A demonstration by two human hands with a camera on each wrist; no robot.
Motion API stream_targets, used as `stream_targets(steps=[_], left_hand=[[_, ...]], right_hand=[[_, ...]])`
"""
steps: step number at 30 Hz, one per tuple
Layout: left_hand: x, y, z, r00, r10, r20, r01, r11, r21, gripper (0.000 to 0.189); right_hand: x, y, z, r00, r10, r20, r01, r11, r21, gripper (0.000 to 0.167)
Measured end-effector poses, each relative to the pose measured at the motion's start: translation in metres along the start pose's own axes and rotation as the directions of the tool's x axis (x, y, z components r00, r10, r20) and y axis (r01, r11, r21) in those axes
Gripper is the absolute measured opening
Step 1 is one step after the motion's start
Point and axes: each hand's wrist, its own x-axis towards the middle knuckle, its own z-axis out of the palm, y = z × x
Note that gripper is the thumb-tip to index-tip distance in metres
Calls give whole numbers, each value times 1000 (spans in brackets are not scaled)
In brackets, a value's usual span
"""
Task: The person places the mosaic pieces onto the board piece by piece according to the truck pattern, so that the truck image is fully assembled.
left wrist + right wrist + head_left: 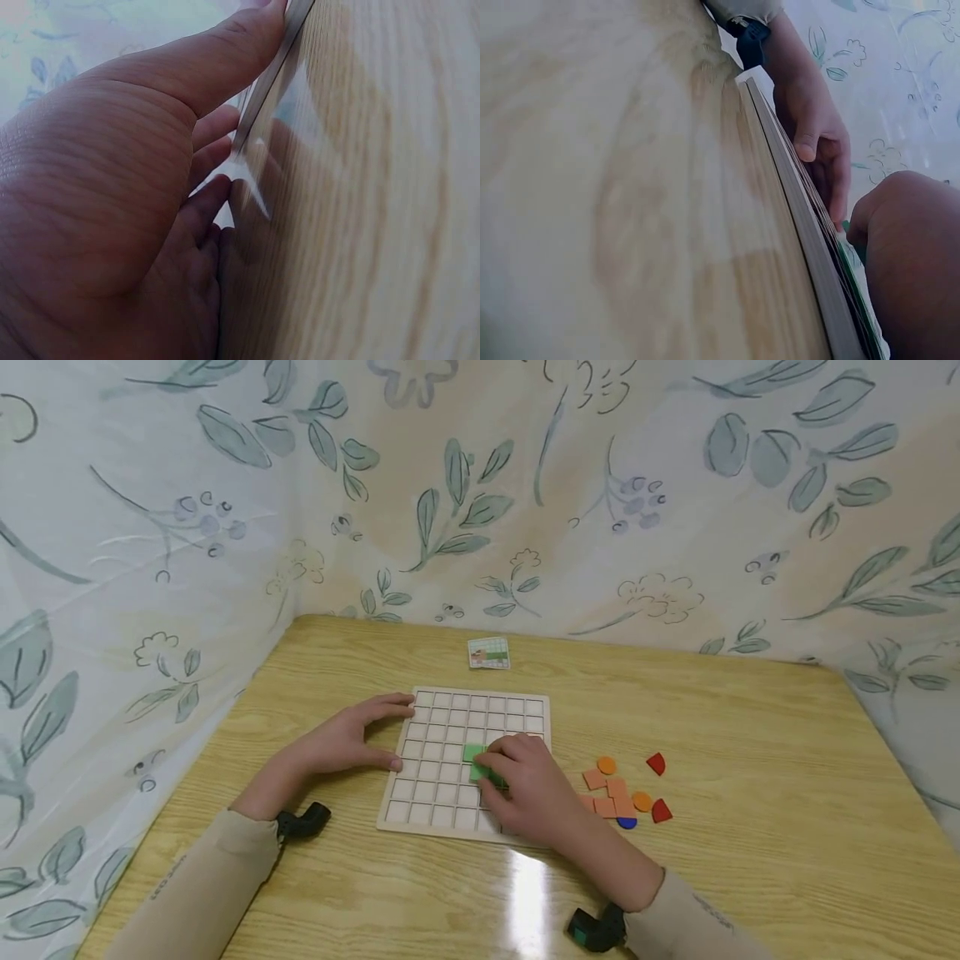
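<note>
A white grid board [423,770] with a pale wooden rim lies on the table. My left hand [341,739] rests at its left edge, thumb and fingers spread apart and touching the rim. Over the right half of the board, my right hand [532,789] has its thumb and fingers bent together at a green square tile [478,772], which it pinches. Another green square tile [472,752] lies just behind it in the grid. More green shows under the fingers, partly hidden by the hand. In the right wrist view, a bit of green shows beside the right hand [922,262].
Right of the board lie several orange-pink squares [604,808], orange discs [606,765], red quarter-circle pieces [656,764] and a blue piece [627,822]. A small picture card [488,653] sits behind the board. Patterned cloth [480,518] hangs along the table's [750,735] back.
</note>
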Motion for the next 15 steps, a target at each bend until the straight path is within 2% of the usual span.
stream_targets(steps=[15], left_hand=[[0, 3, 0, 1000, 4, -9, -4, 1000, -1, 90]], right_hand=[[5, -4, 6, 997, 39, 73, -38, 999, -5, 18]])
